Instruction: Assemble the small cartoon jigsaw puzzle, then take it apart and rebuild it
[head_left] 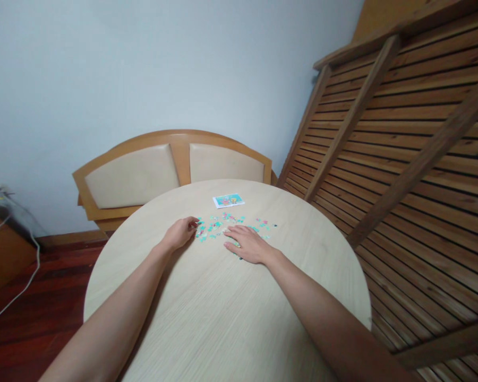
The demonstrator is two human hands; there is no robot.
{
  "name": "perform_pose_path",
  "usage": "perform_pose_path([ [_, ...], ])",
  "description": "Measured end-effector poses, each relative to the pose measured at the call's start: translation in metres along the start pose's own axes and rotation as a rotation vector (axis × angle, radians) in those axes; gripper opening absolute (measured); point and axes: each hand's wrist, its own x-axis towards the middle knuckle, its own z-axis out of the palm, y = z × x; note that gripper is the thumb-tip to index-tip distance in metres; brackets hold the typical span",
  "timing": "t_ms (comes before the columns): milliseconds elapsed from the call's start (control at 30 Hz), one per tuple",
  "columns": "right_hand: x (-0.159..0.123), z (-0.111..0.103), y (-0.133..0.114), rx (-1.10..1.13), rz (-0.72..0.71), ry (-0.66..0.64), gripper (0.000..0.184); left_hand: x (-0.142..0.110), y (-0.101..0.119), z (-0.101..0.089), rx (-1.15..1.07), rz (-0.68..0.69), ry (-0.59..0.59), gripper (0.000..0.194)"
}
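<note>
Small jigsaw pieces (215,225), mostly teal with some pink, lie loosely scattered near the far half of a round pale table (207,307). My left hand (180,233) is at the left edge of the scatter, its fingers curled in towards the thumb; anything between the fingertips is too small to make out. Over the right part of the pieces lies my right hand (247,244), palm down with fingers stretched out and apart, covering some of them. Just beyond the scatter rests a picture card (228,200) with a teal printed scene and white border.
Behind the table stands a wooden headboard (179,139) with cream padded panels against a pale wall. A slatted wooden frame (402,138) leans on the right, close to the table edge. At the left, a white cable (35,265) hangs down to the dark red floor (59,286).
</note>
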Motion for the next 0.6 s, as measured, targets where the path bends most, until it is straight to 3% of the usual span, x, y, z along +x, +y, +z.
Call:
perform_pose_path([
  [267,0.0,-0.004,-0.002,0.018,-0.012,0.025,0.054,-0.004,0.009,-0.004,0.024,0.043,-0.055,0.037],
  [600,0.005,-0.003,-0.007,0.009,-0.036,-0.015,0.063,-0.01,0.003,-0.026,0.07,0.062,-0.207,0.029],
])
